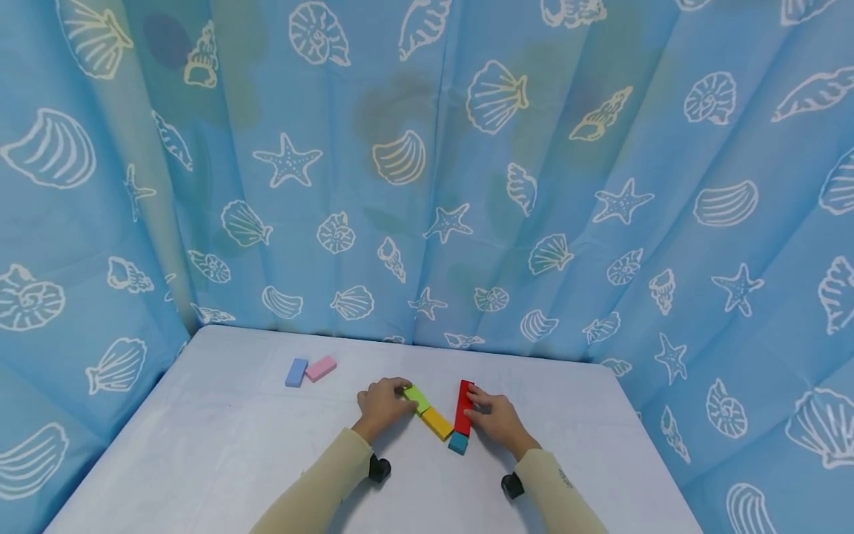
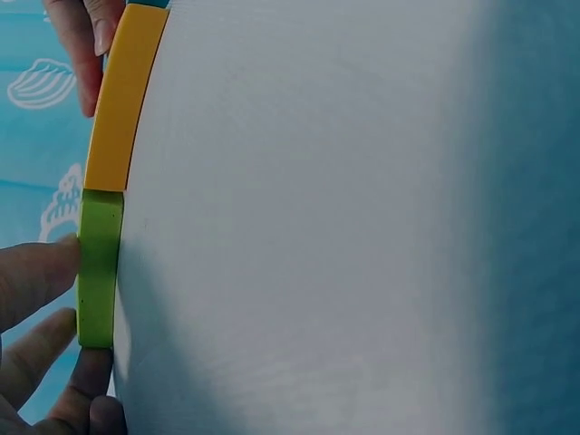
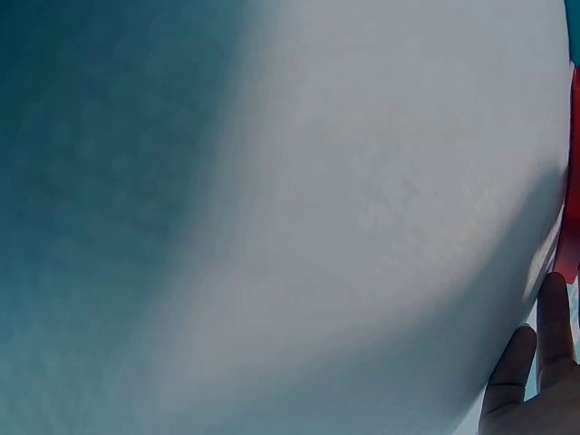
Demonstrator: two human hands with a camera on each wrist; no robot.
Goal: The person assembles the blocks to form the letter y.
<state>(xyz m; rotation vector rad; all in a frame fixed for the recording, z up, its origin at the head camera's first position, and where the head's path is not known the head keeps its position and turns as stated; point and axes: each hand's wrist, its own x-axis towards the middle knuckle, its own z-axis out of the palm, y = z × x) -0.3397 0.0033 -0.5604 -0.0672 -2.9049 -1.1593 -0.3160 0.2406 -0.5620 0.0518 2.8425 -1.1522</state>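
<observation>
On the white table, a green block (image 1: 418,399) and a yellow block (image 1: 437,423) lie end to end in a slanted line. My left hand (image 1: 385,405) holds the green block, fingertips at its far end and along its side. In the left wrist view the green block (image 2: 98,267) meets the yellow block (image 2: 124,100). To the right, a long red piece (image 1: 463,408) lies with a blue block (image 1: 458,443) at its near end, close to the yellow block's lower end. My right hand (image 1: 499,419) grips the red piece from its right side and far end.
A periwinkle block (image 1: 296,372) and a pink block (image 1: 321,368) lie close together at the table's back left. A blue curtain (image 1: 427,185) with white shell prints hangs behind and around the table (image 1: 233,445). Dark wrist cameras (image 1: 379,469) sit under both sleeves.
</observation>
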